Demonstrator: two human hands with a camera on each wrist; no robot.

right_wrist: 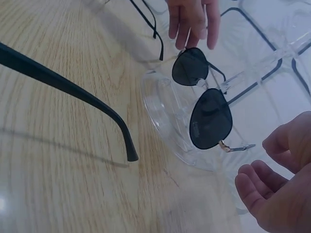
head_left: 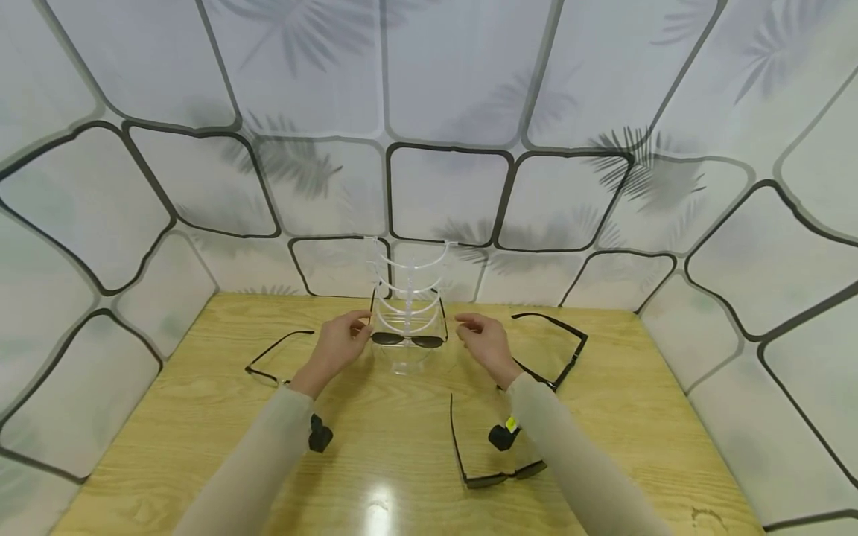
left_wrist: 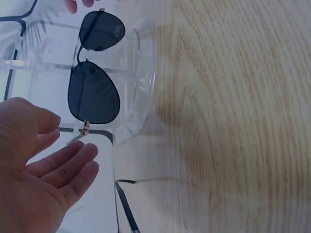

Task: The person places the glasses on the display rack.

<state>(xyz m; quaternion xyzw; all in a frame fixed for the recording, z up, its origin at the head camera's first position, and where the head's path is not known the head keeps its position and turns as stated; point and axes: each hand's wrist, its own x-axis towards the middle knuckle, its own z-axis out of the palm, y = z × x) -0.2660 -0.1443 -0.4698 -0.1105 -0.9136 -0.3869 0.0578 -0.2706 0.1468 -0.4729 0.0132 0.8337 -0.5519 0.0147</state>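
Dark-lensed sunglasses [head_left: 407, 340] with a thin metal frame sit on the lowest part of a clear display stand [head_left: 409, 301], lenses facing me and temples pointing back. My left hand [head_left: 342, 339] is beside their left hinge; in the left wrist view its fingertips [left_wrist: 87, 151] are right by the temple, with a gap between thumb and fingers. On the other side, my right hand [head_left: 484, 342] is slightly apart from the frame, thumb and fingers [right_wrist: 250, 187] loosely bent around bare space. Higher curved arms of the stand hold no glasses.
Thin-framed glasses [head_left: 249, 368] lie left of the stand, partly behind my left wrist. Black-framed glasses [head_left: 578, 351] lie to the right. Another dark pair of sunglasses [head_left: 488, 482] lies in front, partly under my right sleeve. Patterned cloth walls [head_left: 442, 193] enclose the wooden table [head_left: 375, 461].
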